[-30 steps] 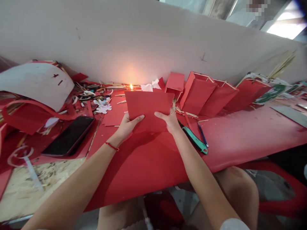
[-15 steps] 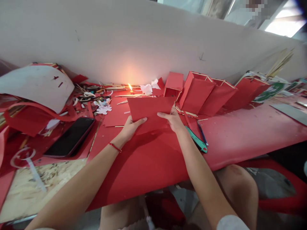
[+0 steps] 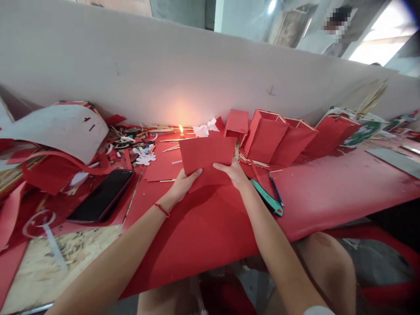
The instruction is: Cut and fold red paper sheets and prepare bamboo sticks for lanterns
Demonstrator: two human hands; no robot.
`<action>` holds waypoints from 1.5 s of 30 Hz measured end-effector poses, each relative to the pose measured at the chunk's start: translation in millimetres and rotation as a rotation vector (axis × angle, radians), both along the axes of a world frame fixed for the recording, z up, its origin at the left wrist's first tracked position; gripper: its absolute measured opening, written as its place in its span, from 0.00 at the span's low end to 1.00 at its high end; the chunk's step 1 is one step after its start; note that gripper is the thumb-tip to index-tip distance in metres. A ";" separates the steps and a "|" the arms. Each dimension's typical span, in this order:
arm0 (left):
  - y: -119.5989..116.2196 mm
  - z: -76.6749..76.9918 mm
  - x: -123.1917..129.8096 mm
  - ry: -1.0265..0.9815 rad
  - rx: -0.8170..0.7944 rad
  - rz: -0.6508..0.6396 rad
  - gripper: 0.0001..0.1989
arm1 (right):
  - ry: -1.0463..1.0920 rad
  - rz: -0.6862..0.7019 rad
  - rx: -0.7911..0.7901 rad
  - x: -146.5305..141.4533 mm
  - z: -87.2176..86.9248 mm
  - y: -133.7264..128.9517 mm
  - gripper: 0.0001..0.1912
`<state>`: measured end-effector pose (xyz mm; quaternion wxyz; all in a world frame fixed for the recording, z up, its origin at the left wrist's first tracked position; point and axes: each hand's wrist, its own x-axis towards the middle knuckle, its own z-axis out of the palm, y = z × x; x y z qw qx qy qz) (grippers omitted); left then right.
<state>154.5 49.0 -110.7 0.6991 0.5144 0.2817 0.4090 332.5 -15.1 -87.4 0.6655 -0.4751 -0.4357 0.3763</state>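
- At the far left, a white sheet (image 3: 62, 129) with two dark marks curves over red pieces.
- Near left, a pale wooden board (image 3: 36, 280) carries scraps.
- Just beyond the board, a black phone (image 3: 101, 194) lies face up.
- Right of the phone and farther off, a white paper cutout (image 3: 144, 158) lies among scraps.
- Far centre, a small flame (image 3: 181, 129) burns near the wall.
- The left hand (image 3: 184, 183) grips the left side of a red card (image 3: 208, 153), thumb on its near face.
- The card stands tilted up over the red table (image 3: 203, 236), at the centre.
- The right hand (image 3: 234, 173) grips its right side, likewise with the thumb in front.
- Right of that hand lie a green cutter (image 3: 267, 199) and a blue pen (image 3: 276, 190).
- Far right, red paper boxes (image 3: 267, 138) line the wall.
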 end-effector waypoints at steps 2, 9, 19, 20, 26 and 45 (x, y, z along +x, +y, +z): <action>-0.5 1.8 -1.1 -0.001 -0.027 0.000 0.30 | -0.036 -0.030 -0.024 1.4 1.0 0.7 0.20; -3.2 10.7 -8.9 0.071 -0.209 -0.089 0.24 | -0.092 -0.242 0.020 12.7 3.1 6.3 0.16; -4.4 17.3 -13.0 0.104 -0.350 -0.142 0.14 | -0.106 -0.366 0.099 11.2 11.4 3.3 0.19; -4.0 17.1 -13.2 0.107 -0.361 -0.145 0.12 | -0.105 -0.370 0.105 11.1 12.2 2.7 0.19; -3.0 17.1 -13.2 0.103 -0.384 -0.149 0.11 | -0.120 -0.412 0.148 10.7 15.1 1.4 0.18; -8.2 19.9 -12.2 0.088 -0.265 -0.116 0.19 | -0.287 -0.554 0.289 7.0 18.1 -3.0 0.19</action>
